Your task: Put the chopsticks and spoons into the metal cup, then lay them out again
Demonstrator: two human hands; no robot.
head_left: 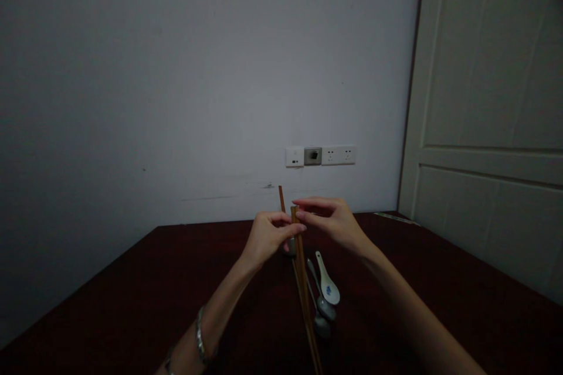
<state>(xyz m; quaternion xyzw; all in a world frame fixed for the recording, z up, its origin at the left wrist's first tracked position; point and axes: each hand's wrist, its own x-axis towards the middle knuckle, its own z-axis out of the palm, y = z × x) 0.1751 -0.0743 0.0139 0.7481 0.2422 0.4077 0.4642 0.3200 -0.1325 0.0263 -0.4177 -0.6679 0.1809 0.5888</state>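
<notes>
My left hand (273, 234) is closed around a few wooden chopsticks (302, 272), thumb across the front near their upper ends. They run down toward the bottom of the view. At their top ends, my right hand (329, 218) pinches them between thumb and fingers. Behind my left hand a reddish-brown stick (282, 198) rises from a small container (290, 247), which is mostly hidden. To the right of the chopsticks lie a white ceramic spoon (328, 284) with a blue mark and two metal spoons, one (326, 308) beside it and another (322, 326) nearer me.
The spoons rest on a dark red table (197, 281). At its back is a pale wall (211, 99) with sockets and switches (338, 155). A light-coloured door (488, 99) stands on the right. A thin strip (396, 218) lies at the table's far right edge.
</notes>
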